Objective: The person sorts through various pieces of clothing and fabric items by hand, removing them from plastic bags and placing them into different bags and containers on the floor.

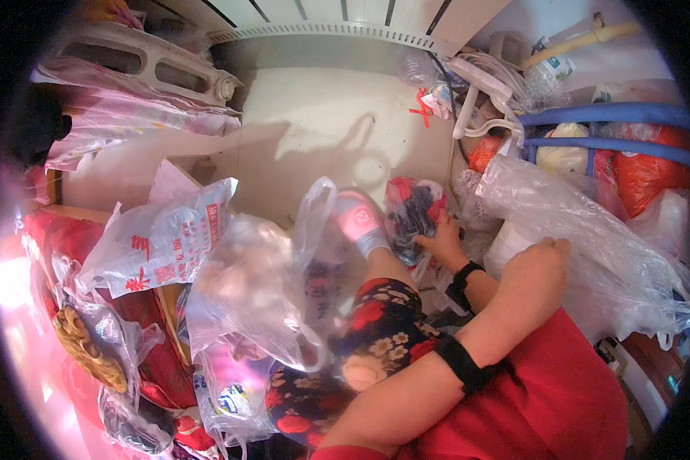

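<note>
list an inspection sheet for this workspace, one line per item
Surface: pale floor, partly shadowed
Things: dark-and-red bundle; clear plastic bag
Clutter: printed white bag and other plastic bags at left
Hands: right hand touches the bundle; left hand has curled fingers at the clear bag, grip unclear
Cables: dark cable beside a white stand
Surroundings: slatted white panel at top; slotted pale frame upper left

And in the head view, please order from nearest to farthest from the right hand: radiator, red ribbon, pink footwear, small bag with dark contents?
From the right hand:
1. Small bag, touching it
2. Pink footwear, to its left
3. Red ribbon, ahead
4. Radiator, far upper left
</note>
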`<state>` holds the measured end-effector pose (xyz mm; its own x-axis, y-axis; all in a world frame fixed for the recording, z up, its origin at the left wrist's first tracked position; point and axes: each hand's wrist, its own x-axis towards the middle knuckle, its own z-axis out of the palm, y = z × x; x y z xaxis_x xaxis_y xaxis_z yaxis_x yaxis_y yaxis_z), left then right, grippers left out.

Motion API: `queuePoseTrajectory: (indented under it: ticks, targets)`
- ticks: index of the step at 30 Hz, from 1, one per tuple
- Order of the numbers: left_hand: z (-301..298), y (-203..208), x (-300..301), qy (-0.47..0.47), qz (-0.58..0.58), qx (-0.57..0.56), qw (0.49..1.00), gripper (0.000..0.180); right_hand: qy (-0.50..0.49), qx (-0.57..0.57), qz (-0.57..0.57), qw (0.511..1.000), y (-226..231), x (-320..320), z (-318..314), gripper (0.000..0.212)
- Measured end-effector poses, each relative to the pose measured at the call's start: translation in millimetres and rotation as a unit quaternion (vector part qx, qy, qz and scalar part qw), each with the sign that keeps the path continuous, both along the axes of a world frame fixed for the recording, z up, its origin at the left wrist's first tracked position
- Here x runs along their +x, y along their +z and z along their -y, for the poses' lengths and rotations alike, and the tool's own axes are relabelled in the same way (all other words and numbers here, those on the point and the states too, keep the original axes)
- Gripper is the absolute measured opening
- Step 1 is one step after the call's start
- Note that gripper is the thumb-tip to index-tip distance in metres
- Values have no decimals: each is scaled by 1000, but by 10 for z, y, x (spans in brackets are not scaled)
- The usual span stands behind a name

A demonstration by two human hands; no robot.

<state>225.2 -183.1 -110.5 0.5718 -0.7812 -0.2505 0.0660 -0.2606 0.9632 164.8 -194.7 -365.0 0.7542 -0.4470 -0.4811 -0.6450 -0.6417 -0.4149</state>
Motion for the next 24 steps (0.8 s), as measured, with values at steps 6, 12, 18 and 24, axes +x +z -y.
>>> queuePoseTrajectory:
  ticks: [6,12,18,24]
  targets:
    - [52,4,-66,-21,42,0,999,23,-4,-90,-50,995,-260,120,-13,50]
    - [-19,-110,0,28,-3,-49,998,29,-207,270,73,937,-177,226,411,33]
    - [-920,239,-83,140,-204,-186,951,27,-276,699,202,628,639,156,479,21]
    - [-2397,746,-768,420,-265,-228,838,23,-252,604,262,709,1880,803,163,11]
